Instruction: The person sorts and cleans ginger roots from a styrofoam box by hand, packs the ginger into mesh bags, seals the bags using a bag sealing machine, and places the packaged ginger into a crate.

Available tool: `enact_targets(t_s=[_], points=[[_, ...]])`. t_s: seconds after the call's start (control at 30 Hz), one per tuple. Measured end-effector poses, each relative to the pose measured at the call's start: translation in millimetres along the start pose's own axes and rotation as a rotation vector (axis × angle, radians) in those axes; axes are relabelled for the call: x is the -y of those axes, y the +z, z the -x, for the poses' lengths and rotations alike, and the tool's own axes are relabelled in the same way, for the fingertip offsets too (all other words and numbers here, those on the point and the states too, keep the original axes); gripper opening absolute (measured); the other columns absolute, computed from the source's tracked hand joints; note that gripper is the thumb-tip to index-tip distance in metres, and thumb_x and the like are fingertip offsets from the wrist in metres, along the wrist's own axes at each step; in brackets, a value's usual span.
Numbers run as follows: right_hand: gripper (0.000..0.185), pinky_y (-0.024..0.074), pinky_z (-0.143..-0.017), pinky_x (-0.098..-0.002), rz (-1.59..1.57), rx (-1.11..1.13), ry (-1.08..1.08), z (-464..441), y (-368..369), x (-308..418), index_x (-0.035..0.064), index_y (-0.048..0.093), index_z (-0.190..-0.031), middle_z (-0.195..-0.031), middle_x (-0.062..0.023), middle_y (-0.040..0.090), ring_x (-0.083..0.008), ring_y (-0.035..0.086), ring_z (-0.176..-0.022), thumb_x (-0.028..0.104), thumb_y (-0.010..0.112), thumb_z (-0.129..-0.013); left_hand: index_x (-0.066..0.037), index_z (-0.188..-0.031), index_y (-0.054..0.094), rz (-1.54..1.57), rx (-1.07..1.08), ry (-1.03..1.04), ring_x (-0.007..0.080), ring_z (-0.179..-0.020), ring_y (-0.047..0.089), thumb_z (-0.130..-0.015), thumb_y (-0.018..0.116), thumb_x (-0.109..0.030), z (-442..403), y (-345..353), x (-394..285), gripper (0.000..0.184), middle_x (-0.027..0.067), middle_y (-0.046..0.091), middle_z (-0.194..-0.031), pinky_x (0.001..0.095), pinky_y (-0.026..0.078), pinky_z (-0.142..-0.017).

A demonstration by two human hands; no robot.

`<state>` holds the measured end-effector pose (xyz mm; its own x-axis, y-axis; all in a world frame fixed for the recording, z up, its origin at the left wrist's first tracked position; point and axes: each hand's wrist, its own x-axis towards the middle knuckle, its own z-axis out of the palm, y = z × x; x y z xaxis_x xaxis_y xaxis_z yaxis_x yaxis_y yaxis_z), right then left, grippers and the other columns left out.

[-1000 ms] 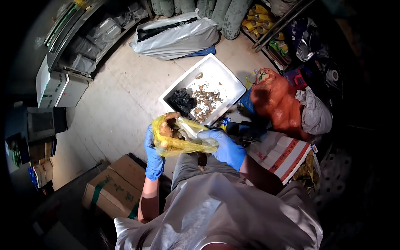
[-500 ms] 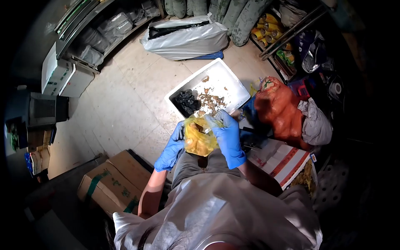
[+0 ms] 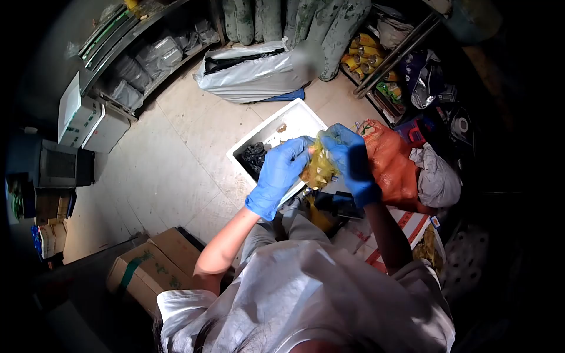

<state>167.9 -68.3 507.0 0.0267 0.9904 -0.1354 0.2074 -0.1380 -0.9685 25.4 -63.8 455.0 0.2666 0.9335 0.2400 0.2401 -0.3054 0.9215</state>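
Note:
A thin yellow plastic bag (image 3: pixel 319 166) with brownish contents is held up between my two blue-gloved hands, over the near right side of a white foam box. My left hand (image 3: pixel 276 176) pinches the bag from the left. Closed at its upper right is my right hand (image 3: pixel 353 162), partly in shadow. Inside the white box (image 3: pixel 312 112) lies a crumpled black plastic bag (image 3: pixel 254 156). A brown piece (image 3: pixel 282 127) rests on the box floor, and my hands cover much of the rest. Another yellow item (image 3: pixel 318 215) shows below, near my legs.
To the right sit an orange sack (image 3: pixel 388 162) and a grey-white bundle (image 3: pixel 436 176). A cardboard box (image 3: pixel 156 265) stands at the lower left. Behind the foam box lies a white wrapped package (image 3: pixel 253 76). Yellow cans (image 3: pixel 365 53) are stacked at the back right.
Both hands have moved right and forward with the yellow bag, which is now bunched up rather than spread out. The view has shifted slightly.

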Motion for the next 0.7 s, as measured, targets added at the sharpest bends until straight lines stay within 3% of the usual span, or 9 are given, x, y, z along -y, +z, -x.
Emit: enact_targets(t_s=[0.03,0.07,0.17,0.2,0.3,0.37,0.43,0.5,0.7], points=[[0.017,0.0371,-0.053,-0.0225,0.102,0.019,-0.052,0,-11,6,-0.0014,0.054,-0.072,-0.058,-0.0033,0.049,-0.0063,0.043,-0.057,0.015,0.059,-0.076,0.0,-0.083,0.055,0.058,0.01,-0.013,0.0333,-0.061,0.048,-0.076,0.058,-0.021,-14,-3,-8,0.022,0.0168,0.051,-0.069,0.0332,0.041,-0.06],[0.016,0.0366,-0.05,-0.0228,0.209,0.058,-0.187,-3,-24,-1,-0.0002,0.054,-0.071,-0.055,-0.0028,0.046,-0.0063,0.042,-0.054,0.014,0.059,-0.075,0.003,-0.081,0.058,-0.021,0.088,0.086,0.0151,-0.062,0.051,-0.077,0.059,-0.014,-29,-10,-16,0.018,0.0092,0.055,-0.068,0.024,0.042,-0.059],[0.011,0.0333,-0.041,-0.0228,-0.076,-0.126,0.022,-4,-67,38,0.0011,0.054,-0.069,-0.052,-0.0014,0.044,-0.0047,0.038,-0.045,0.01,0.059,-0.073,0.0,-0.073,0.051,-0.093,0.077,0.285,0.0323,-0.056,0.044,-0.078,0.055,-0.015,-52,-16,-51,0.016,0.0154,0.046,-0.063,0.0359,0.037,-0.053],[0.01,0.0312,-0.038,-0.0202,-0.089,-0.182,-0.083,-4,-73,40,0.0021,0.054,-0.068,-0.052,-0.0001,0.046,-0.0036,0.039,-0.042,0.009,0.059,-0.073,0.0,-0.071,0.05,-0.153,0.166,0.34,0.0319,-0.055,0.044,-0.078,0.055,-0.015,-59,-19,-62,0.017,0.015,0.045,-0.061,0.0354,0.036,-0.052],[0.012,0.0304,-0.036,-0.0188,0.279,-0.1,-0.385,-3,-86,54,0.0024,0.055,-0.068,-0.052,0.0003,0.047,-0.0035,0.04,-0.04,0.011,0.06,-0.073,0.0,-0.068,0.05,-0.162,0.093,0.302,0.0238,-0.05,0.045,-0.078,0.056,-0.016,-76,-17,-88,0.02,0.0119,0.045,-0.056,0.0311,0.037,-0.05],[0.012,0.0311,-0.036,-0.0197,0.057,-0.184,-0.261,5,-111,102,0.0016,0.054,-0.067,-0.051,-0.0002,0.047,-0.004,0.04,-0.04,0.009,0.061,-0.073,-0.001,-0.069,0.054,0.014,0.086,0.169,0.0081,-0.05,0.044,-0.078,0.058,-0.016,-100,-27,-100,0.018,0.0036,0.046,-0.054,0.0243,0.037,-0.048],[0.011,0.0297,-0.035,-0.0197,0.282,-0.165,-0.636,-7,-113,105,0.0014,0.054,-0.066,-0.051,0.0008,0.046,-0.004,0.039,-0.039,0.007,0.06,-0.074,-0.001,-0.069,0.053,0.065,0.118,0.261,0.0065,-0.049,0.043,-0.078,0.059,-0.016,-107,-21,-117,0.018,0.0014,0.047,-0.055,0.0222,0.036,-0.047],[0.012,0.0297,-0.036,-0.0197,-0.006,-0.111,-0.321,13,-128,143,0.0014,0.055,-0.066,-0.052,0.0016,0.045,-0.0039,0.039,-0.04,0.008,0.061,-0.074,-0.002,-0.071,0.054,0.271,0.088,0.22,0.0044,-0.051,0.044,-0.079,0.059,-0.016,-114,-33,-149,0.016,-0.0018,0.049,-0.057,0.0191,0.035,-0.047],[0.013,0.0296,-0.038,-0.0189,-0.052,-0.133,-0.528,46,-111,172,0.0014,0.055,-0.065,-0.052,0.0025,0.045,-0.0038,0.038,-0.041,0.008,0.059,-0.076,0.003,-0.089,0.056,0.79,0.145,0.254,0.0022,-0.052,0.04,-0.084,0.051,-0.018,-113,-60,-185,0.023,-0.0012,0.051,-0.064,0.0128,0.032,-0.048]])
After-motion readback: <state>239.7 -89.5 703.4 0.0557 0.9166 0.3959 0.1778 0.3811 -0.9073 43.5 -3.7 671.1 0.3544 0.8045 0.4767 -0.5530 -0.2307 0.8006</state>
